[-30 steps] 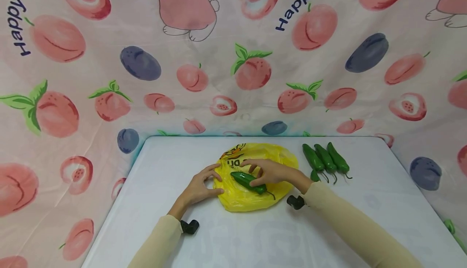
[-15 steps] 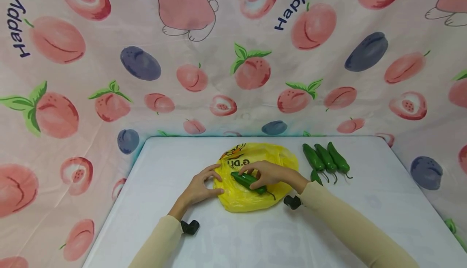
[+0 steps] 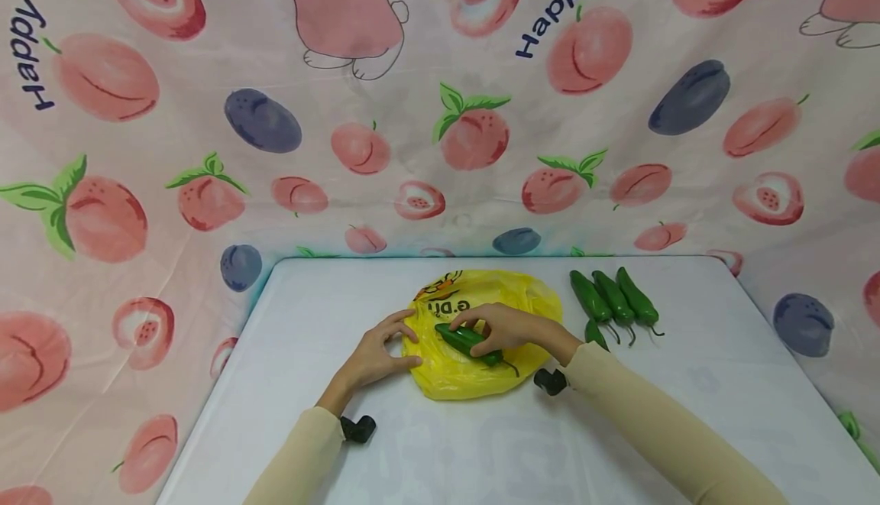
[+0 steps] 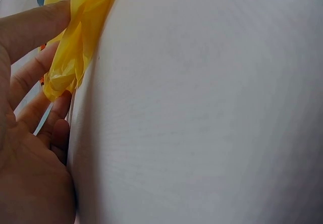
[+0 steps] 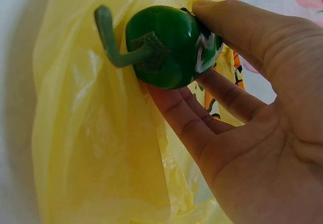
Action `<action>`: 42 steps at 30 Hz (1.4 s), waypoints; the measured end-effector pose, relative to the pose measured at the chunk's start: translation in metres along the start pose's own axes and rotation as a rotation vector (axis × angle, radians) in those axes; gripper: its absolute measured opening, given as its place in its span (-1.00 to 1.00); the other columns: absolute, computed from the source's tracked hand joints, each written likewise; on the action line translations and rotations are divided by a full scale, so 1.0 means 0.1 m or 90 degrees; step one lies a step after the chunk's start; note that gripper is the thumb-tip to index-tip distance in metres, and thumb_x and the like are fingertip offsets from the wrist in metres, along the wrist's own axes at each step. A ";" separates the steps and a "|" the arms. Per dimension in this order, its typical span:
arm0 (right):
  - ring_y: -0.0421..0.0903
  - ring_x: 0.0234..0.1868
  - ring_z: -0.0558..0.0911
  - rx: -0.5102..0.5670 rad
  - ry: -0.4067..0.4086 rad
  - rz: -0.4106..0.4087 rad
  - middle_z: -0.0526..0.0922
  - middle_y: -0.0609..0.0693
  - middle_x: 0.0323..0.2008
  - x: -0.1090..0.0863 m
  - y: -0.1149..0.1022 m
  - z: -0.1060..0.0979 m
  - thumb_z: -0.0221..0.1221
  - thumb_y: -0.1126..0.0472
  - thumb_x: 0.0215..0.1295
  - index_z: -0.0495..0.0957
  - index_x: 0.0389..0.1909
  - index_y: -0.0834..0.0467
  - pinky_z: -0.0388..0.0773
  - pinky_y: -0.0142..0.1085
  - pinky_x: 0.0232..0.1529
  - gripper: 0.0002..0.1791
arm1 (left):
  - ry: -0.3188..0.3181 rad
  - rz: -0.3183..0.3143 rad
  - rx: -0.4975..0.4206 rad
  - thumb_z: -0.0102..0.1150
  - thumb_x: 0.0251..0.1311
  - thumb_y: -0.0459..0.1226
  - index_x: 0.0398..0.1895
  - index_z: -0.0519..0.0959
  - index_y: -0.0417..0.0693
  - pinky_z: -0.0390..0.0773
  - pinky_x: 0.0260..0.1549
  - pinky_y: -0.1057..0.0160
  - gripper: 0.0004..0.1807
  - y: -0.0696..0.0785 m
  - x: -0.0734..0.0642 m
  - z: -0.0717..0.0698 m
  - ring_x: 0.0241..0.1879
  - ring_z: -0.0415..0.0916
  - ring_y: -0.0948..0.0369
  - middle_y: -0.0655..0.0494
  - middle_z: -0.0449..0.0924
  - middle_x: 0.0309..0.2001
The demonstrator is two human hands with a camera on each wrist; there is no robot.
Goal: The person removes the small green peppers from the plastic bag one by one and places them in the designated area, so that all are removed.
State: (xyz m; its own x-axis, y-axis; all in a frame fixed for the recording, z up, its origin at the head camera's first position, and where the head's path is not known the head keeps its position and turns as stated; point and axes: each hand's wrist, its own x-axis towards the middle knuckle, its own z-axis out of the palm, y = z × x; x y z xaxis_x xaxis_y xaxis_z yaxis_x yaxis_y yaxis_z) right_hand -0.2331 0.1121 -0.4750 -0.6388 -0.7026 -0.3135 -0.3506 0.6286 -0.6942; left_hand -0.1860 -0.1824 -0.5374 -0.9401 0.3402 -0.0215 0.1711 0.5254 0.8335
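A yellow plastic bag (image 3: 454, 383) lies in the middle of the white table, with printed letters and a picture on it. On top of it is a glossy green chili pepper (image 3: 454, 337), stem toward the lower right. My right hand (image 3: 512, 327) holds this pepper from above, thumb on the near side and fingers on the far side. The right wrist view shows the pepper's stem end (image 5: 151, 52) between thumb and fingers. At the bag's left edge, my left hand (image 3: 374, 348) rests with thumb and fingers spread, fingertips touching the plastic (image 4: 86, 27).
Several more green peppers (image 3: 612, 299) lie side by side on the table to the right, one partly hidden by the right forearm. The white table (image 3: 481, 451) ends at the back against a fruit-patterned cloth (image 3: 426, 237).
My right hand has come down slightly to the left and its fingers have settled round the pepper. The left hand, the bag and the other peppers have stayed in place.
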 end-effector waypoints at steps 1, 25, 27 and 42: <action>-0.05 -0.01 0.61 0.001 0.000 0.001 0.54 -0.05 0.26 0.00 0.00 0.00 0.39 0.23 0.31 0.55 0.28 -0.15 0.66 -0.17 0.06 -0.46 | 0.000 -0.001 -0.002 0.58 0.05 -0.04 -0.21 0.65 0.27 0.12 0.46 -0.27 -0.71 0.01 0.00 0.00 0.56 0.09 0.03 0.33 0.27 0.51; -0.05 -0.06 0.65 0.000 0.001 0.018 0.57 -0.03 0.20 -0.04 -0.06 -0.05 0.41 0.23 0.29 0.57 0.26 -0.15 0.70 -0.20 -0.01 -0.46 | 0.000 -0.013 0.004 0.58 0.05 -0.03 -0.22 0.64 0.31 0.13 0.47 -0.23 -0.71 -0.01 0.01 0.01 0.56 0.08 0.08 0.38 0.28 0.50; -0.04 -0.06 0.65 0.000 0.002 0.017 0.57 -0.03 0.20 -0.05 -0.06 -0.06 0.41 0.23 0.29 0.57 0.26 -0.16 0.70 -0.20 -0.01 -0.46 | 0.000 -0.015 0.005 0.59 0.05 -0.04 -0.22 0.64 0.29 0.13 0.47 -0.23 -0.70 -0.01 0.01 0.01 0.56 0.08 0.08 0.38 0.28 0.50; 0.02 0.07 0.63 -0.022 0.055 -0.052 0.56 -0.01 0.27 -0.24 -0.09 -0.25 0.39 0.19 0.32 0.51 0.34 -0.07 0.69 -0.26 -0.02 -0.43 | 0.005 -0.019 0.010 0.59 0.04 -0.05 -0.22 0.64 0.29 0.12 0.48 -0.23 -0.70 -0.02 0.01 0.03 0.57 0.08 0.08 0.41 0.27 0.50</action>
State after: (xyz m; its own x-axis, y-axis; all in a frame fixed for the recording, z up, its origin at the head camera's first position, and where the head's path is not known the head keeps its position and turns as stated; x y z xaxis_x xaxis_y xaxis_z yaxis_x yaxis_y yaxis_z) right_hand -0.2315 0.1315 -0.4455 -0.6625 -0.7222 -0.1988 -0.4271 0.5822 -0.6918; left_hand -0.1863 -0.1810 -0.5403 -0.9469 0.3188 -0.0421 0.1478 0.5478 0.8235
